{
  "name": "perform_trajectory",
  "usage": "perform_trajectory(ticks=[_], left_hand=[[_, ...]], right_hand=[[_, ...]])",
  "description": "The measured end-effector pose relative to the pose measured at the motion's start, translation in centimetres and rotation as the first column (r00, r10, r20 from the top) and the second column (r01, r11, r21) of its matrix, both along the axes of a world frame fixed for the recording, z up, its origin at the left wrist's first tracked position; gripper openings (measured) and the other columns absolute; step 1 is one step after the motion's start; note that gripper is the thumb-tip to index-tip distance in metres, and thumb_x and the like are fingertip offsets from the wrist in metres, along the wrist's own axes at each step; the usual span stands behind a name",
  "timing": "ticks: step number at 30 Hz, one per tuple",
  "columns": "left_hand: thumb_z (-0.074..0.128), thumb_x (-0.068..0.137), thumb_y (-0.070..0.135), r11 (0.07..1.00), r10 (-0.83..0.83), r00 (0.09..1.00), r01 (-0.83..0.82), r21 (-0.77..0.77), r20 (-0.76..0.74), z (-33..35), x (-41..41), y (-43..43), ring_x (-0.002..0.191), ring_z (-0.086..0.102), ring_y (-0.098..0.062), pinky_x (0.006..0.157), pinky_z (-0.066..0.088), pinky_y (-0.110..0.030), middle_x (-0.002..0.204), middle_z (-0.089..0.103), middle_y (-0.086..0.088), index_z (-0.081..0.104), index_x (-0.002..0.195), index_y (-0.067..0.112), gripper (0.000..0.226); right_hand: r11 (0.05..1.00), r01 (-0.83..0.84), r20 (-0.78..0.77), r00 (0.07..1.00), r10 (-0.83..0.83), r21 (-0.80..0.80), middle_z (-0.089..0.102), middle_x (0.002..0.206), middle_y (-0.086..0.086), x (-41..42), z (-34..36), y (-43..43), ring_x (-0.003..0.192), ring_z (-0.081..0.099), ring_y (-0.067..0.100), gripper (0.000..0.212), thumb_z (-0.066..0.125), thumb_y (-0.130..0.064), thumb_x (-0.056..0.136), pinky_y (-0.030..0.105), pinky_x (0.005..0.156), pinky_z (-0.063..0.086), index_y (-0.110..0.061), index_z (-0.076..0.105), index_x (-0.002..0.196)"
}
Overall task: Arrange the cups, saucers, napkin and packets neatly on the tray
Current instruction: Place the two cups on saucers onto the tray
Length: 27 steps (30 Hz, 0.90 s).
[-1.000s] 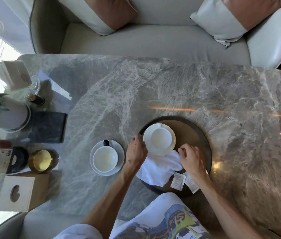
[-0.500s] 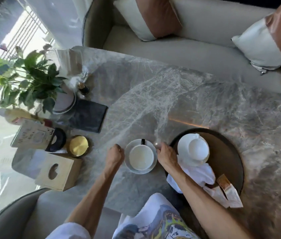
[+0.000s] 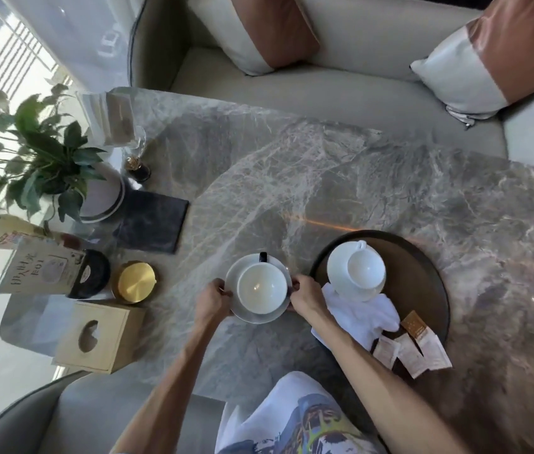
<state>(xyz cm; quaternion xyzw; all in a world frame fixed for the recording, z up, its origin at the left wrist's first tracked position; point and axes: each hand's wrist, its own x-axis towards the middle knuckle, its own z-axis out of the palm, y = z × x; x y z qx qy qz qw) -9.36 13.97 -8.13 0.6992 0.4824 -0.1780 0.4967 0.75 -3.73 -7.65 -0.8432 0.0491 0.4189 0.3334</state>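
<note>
both hands, left point(image 3: 213, 298) and right point(image 3: 304, 294), are closed on the saucer point(image 3: 260, 314) rim; it is held beside the tray point(image 3: 435, 290) on the counter point(image 3: 357, 178).

left hand point(image 3: 213, 298) pinching | right hand point(image 3: 304, 293) pinching | forearms extended

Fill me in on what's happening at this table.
A person is setting up a tray. Both hands, left and right, grip the saucer of a cup on the table beside the tray. Another cup and saucer, a crumpled napkin and packets are already on it.
</note>
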Motion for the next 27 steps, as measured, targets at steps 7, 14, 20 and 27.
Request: perform_trajectory(ticks=[7,14,20,27], left_hand=[[0.049,0.082,-0.006,0.998,-0.023,0.985,0.012,0.061,0.171,7.1,3.0,-4.0,0.062,0.074,-0.029,0.062,0.062,-0.05,0.073,0.072,-0.011,0.063,0.083,0.012,0.023],[0.051,0.068,-0.005,0.993,-0.106,0.963,0.115,-0.021,0.247,9.9,10.7,-16.5,0.076,0.073,-0.031,0.062,0.061,-0.054,0.085,0.073,-0.021,0.07,0.098,0.001,0.036],[0.053,0.075,-0.007,0.976,-0.195,0.958,0.212,-0.057,0.212,7.3,15.5,-26.7,0.073,0.073,-0.031,0.06,0.062,-0.049,0.082,0.074,-0.019,0.071,0.09,0.003,0.025],[0.054,0.073,-0.006,0.961,-0.275,0.958,0.274,0.02,0.085,3.0,17.3,-32.6,0.083,0.07,-0.03,0.067,0.059,-0.038,0.087,0.075,-0.018,0.071,0.091,-0.001,0.025]], right_hand=[[0.965,0.043,0.112,0.991,-0.074,0.259,0.074,0.088,0.0,3.3,5.0,-7.0,0.086,0.071,0.022,0.01,0.064,-0.014,0.088,0.045,0.073,0.063,-0.022,0.069,0.092],[0.936,0.189,0.095,0.97,-0.225,0.296,0.066,0.078,0.001,10.3,7.3,-19.5,0.069,0.065,0.013,0.017,0.058,0.002,0.092,0.027,0.05,0.059,-0.011,0.068,0.099],[0.962,0.226,0.118,0.962,-0.245,0.151,0.07,0.086,-0.001,13.6,6.1,-30.1,0.077,0.07,0.016,0.019,0.06,-0.005,0.093,0.046,0.072,0.063,-0.017,0.071,0.101],[0.983,0.182,0.114,0.977,-0.183,0.012,0.073,0.11,0.014,14.4,1.7,-34.5,0.098,0.071,0.032,0.028,0.054,-0.006,0.095,0.049,0.084,0.06,-0.008,0.069,0.118]])
